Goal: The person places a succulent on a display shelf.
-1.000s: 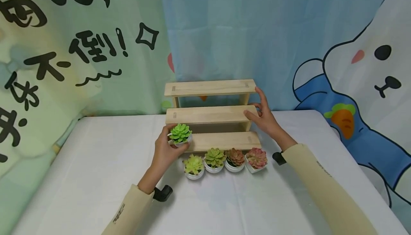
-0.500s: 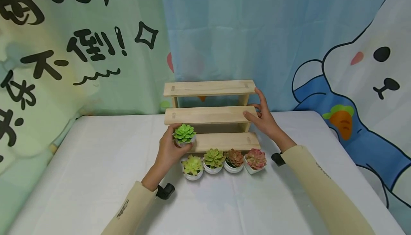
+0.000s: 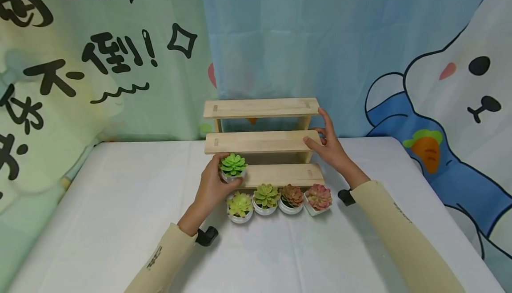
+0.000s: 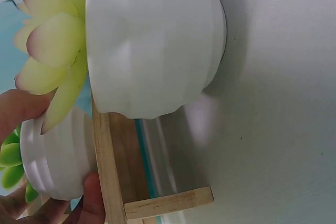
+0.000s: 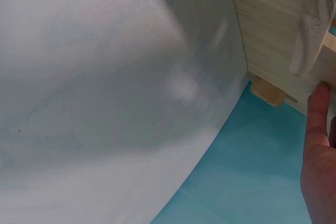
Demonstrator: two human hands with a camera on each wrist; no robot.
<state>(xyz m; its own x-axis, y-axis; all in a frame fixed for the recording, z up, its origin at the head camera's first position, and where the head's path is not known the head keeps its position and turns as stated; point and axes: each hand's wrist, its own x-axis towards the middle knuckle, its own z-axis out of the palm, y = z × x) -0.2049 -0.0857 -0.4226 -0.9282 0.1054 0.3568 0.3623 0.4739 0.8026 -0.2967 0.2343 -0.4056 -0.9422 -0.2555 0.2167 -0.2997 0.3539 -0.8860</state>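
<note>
My left hand (image 3: 219, 178) grips a small white pot with a bright green succulent (image 3: 233, 165) at the left end of the lowest step (image 3: 280, 175) of a three-step wooden stand (image 3: 260, 142). I cannot tell if the pot touches the step. In the left wrist view the held pot (image 4: 55, 156) sits beside the stand's edge (image 4: 107, 171), behind a yellow-green succulent's pot (image 4: 152, 40). My right hand (image 3: 322, 137) rests against the stand's right end, thumb on the middle step, a straight finger (image 5: 317, 129) along the side.
Several potted succulents line the white table (image 3: 120, 222) before the stand: yellow-green (image 3: 240, 206), green (image 3: 266, 196), reddish-brown (image 3: 292, 196) and pink in a square pot (image 3: 318, 197). Printed curtains hang right behind the stand.
My left hand has carried the green succulent a little to the right, over the lowest step's left end. The right hand has stayed on the stand.
</note>
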